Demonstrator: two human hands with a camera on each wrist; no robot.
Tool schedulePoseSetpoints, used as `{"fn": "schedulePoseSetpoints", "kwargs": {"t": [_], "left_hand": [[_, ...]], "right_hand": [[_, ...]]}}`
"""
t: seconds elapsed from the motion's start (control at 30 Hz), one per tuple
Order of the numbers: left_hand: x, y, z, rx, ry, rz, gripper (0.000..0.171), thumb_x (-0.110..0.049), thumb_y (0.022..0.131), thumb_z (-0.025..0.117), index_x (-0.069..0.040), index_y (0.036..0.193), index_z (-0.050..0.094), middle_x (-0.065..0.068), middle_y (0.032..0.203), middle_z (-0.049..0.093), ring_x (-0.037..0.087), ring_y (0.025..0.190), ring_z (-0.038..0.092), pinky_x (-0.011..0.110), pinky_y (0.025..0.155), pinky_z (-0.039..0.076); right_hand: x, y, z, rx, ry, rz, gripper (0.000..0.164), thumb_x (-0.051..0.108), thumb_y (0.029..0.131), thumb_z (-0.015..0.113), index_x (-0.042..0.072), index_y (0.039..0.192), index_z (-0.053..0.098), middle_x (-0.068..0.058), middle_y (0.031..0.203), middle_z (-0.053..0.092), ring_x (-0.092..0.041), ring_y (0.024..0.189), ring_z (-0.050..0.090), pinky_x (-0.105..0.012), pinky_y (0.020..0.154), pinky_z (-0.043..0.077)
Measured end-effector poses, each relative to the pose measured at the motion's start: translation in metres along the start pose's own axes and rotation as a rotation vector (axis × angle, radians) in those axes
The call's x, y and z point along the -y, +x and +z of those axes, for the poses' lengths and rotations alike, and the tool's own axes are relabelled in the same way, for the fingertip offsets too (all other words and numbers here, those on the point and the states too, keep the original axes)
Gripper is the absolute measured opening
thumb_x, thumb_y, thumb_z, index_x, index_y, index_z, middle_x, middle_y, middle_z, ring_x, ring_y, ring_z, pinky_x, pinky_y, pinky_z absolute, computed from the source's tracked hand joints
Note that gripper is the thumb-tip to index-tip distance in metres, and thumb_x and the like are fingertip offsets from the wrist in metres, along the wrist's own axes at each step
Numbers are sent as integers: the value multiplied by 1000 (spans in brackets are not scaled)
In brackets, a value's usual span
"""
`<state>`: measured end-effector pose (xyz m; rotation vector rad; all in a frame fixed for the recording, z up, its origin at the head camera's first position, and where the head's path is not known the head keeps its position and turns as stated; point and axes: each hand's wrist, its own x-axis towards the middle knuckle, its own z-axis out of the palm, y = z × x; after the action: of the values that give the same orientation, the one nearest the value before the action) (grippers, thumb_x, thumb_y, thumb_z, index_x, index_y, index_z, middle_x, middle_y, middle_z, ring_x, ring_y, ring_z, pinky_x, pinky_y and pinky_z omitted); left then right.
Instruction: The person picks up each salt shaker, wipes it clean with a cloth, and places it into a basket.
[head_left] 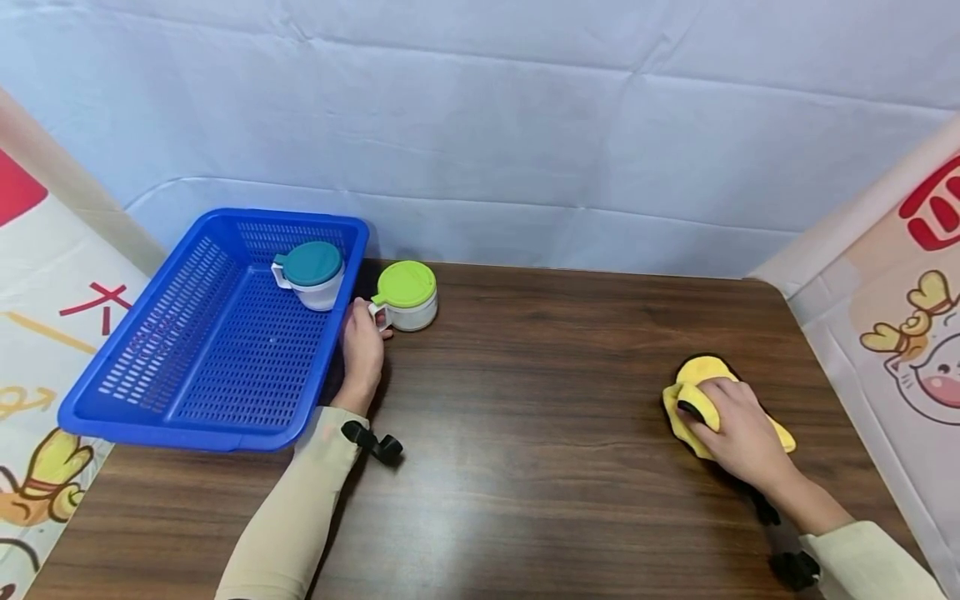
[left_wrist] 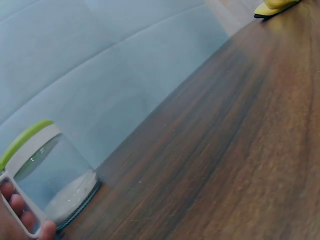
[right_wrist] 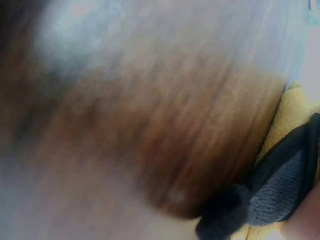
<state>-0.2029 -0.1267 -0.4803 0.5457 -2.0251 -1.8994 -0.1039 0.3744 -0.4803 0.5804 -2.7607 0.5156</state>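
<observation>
On the right of the brown wooden desk (head_left: pixel 525 467), my right grip (head_left: pixel 742 429) curls round a yellow, black-edged cloth (head_left: pixel 703 367) slanting rightward toward me. Farther left, beside a blue perforated plastic basket (head_left: pixel 187 435), my left grip (head_left: pixel 364 350) holds the white handle (left_wrist: pixel 29 201) of an upright, lime-lidded clear jar (head_left: pixel 412 317). The handle points left, nearward; room lies rightward, desk edge behind.

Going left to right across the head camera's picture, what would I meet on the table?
Blue basket with a teal-lidded jar inside → left hand → green-lidded jar → yellow cloth gripped by the right hand.
</observation>
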Motion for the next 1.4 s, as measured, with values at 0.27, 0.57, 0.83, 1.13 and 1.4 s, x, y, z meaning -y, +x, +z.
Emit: {"fn": "schedulePoseSetpoints", "kwargs": {"t": [0.27, 0.57, 0.83, 1.13, 1.4], "left_hand": [[1, 3, -1, 29, -52, -4, 32, -26, 107, 34, -8, 88, 53, 1, 81, 49, 21, 77, 51, 23, 61, 51], [2, 6, 0, 63, -92, -19, 24, -14, 100, 34, -9, 79, 45, 1, 73, 43, 17, 62, 49, 23, 55, 53], [6, 8, 0, 58, -101, -44, 26, -16, 100, 34, -11, 76, 44, 4, 67, 45, 13, 54, 50, 24, 55, 53], [8, 9, 2, 67, -156, -12, 28, -13, 99, 34, -11, 72, 41, -2, 61, 39, 16, 54, 51, 26, 57, 55], [12, 10, 0, 85, -134, 28, 25, -13, 100, 33, -13, 77, 42, -1, 65, 40, 17, 56, 50, 25, 57, 47]], "right_hand": [[-1, -1, 1, 1, -2, 11, 26, 10, 83, 81, 2, 100, 63, -17, 102, 61, -37, 97, 53, -51, 85, 35], [-1, 0, 1, -6, 1, -1, 26, 8, 82, 82, 2, 100, 63, -17, 101, 61, -36, 97, 53, -51, 85, 35], [-3, 1, 2, -13, 2, -13, 25, 9, 82, 82, 3, 98, 63, -16, 100, 61, -35, 96, 54, -51, 85, 35], [-4, 1, 3, -13, -1, -14, 26, 8, 81, 82, 3, 98, 63, -16, 100, 61, -35, 96, 54, -51, 85, 35], [-4, 1, 2, -12, 4, -21, 25, 8, 82, 82, 4, 98, 63, -16, 101, 61, -35, 97, 54, -51, 85, 35]]}}
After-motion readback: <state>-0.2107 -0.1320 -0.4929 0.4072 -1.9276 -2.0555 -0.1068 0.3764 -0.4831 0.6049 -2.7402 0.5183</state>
